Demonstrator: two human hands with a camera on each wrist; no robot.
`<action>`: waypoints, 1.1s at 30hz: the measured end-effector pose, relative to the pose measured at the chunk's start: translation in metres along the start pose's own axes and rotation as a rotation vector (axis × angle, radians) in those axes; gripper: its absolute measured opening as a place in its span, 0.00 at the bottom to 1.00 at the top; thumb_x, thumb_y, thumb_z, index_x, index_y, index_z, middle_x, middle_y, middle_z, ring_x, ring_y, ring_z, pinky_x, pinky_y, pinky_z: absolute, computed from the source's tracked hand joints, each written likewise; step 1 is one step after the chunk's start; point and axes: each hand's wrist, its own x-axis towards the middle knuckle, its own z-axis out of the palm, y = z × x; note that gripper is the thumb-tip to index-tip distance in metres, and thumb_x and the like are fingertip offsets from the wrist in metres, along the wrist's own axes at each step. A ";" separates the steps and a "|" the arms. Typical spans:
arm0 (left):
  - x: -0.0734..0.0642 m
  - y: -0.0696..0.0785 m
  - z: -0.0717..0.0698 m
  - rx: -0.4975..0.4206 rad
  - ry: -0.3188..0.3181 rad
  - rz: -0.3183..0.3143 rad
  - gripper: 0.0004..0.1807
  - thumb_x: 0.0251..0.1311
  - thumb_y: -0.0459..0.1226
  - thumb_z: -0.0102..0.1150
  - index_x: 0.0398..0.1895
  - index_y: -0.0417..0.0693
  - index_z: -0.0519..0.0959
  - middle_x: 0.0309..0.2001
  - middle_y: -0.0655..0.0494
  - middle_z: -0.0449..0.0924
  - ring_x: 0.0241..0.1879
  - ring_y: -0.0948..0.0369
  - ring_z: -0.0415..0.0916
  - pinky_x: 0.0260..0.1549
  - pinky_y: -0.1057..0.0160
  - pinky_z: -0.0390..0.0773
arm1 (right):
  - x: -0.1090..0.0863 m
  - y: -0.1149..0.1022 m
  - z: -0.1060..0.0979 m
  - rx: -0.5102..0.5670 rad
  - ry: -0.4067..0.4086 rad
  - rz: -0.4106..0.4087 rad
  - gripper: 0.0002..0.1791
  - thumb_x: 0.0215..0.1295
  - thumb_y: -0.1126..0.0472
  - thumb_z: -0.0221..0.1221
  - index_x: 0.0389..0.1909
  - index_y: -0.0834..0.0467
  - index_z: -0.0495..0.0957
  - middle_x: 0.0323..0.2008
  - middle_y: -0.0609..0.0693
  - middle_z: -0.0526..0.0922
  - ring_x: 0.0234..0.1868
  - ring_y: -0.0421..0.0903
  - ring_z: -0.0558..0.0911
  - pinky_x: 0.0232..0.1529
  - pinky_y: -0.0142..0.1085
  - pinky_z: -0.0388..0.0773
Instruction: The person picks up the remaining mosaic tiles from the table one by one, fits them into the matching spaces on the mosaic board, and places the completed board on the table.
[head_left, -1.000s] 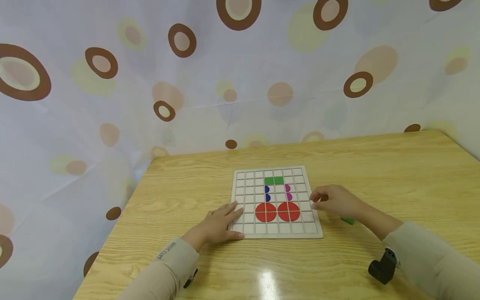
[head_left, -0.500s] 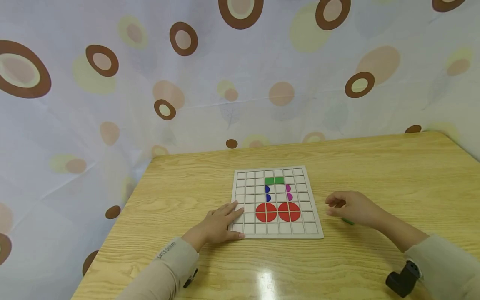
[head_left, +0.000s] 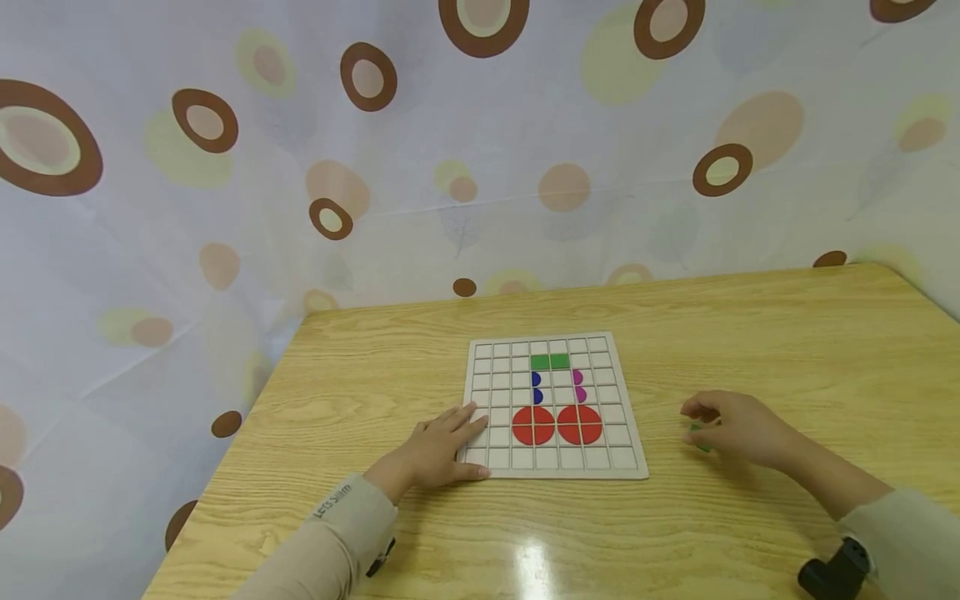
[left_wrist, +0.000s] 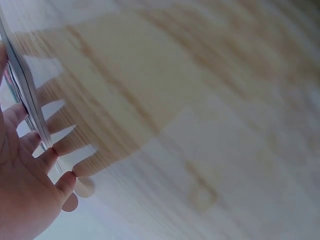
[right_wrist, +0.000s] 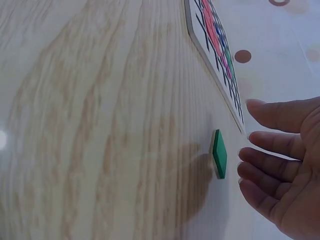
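Observation:
A white gridded board point(head_left: 498, 457) lies on the wooden table. Red quarter pieces point(head_left: 525, 417) form two circles near its front. Above them are blue half-rounds point(head_left: 537, 397) and magenta half-rounds point(head_left: 581, 395), with two green squares point(head_left: 540, 362) further back. My left hand point(head_left: 437, 448) rests on the board's left edge, fingers spread; the left wrist view shows fingertips at the board's rim point(left_wrist: 30, 95). Right of the board, my right hand point(head_left: 746, 427) hovers around a loose green tile point(right_wrist: 220, 154). In the right wrist view its thumb and fingers are apart, clear of the tile.
The wooden tabletop point(head_left: 795, 342) extends around the board on every side. Behind it hangs a pale curtain point(head_left: 495, 242) with brown and yellow dots. A dark wrist camera point(head_left: 836, 573) sits below the right sleeve.
My right hand has moved right and slightly nearer, from the board's right edge to the loose green tile. The left hand stays on the board, and the pieces there look the same.

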 end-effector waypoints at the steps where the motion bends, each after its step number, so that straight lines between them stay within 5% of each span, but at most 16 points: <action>1: 0.000 0.000 0.000 0.001 -0.001 -0.001 0.39 0.52 0.59 0.45 0.65 0.54 0.52 0.66 0.51 0.44 0.63 0.51 0.42 0.51 0.45 0.53 | -0.001 0.001 0.000 -0.004 -0.002 0.006 0.23 0.52 0.56 0.60 0.43 0.70 0.71 0.41 0.61 0.74 0.41 0.59 0.72 0.36 0.47 0.71; 9: 0.000 0.000 0.001 -0.007 -0.002 -0.006 0.40 0.51 0.60 0.45 0.65 0.55 0.52 0.66 0.52 0.43 0.64 0.53 0.41 0.52 0.47 0.52 | -0.002 0.009 -0.003 -0.044 -0.014 0.042 0.27 0.47 0.56 0.63 0.41 0.72 0.71 0.37 0.59 0.75 0.37 0.54 0.73 0.33 0.45 0.71; 23: 0.002 -0.003 0.003 -0.004 -0.002 -0.007 0.40 0.51 0.61 0.44 0.66 0.55 0.51 0.66 0.53 0.43 0.64 0.53 0.40 0.52 0.47 0.52 | 0.005 0.011 0.008 -0.100 0.003 0.070 0.12 0.44 0.63 0.63 0.26 0.65 0.72 0.25 0.49 0.73 0.27 0.44 0.70 0.28 0.39 0.69; 33: 0.001 -0.003 0.004 -0.004 0.000 -0.004 0.40 0.51 0.61 0.44 0.65 0.55 0.51 0.66 0.53 0.43 0.64 0.53 0.41 0.52 0.47 0.52 | 0.005 0.006 0.012 -0.088 0.017 0.055 0.11 0.45 0.65 0.63 0.26 0.62 0.69 0.22 0.48 0.68 0.24 0.43 0.66 0.23 0.34 0.64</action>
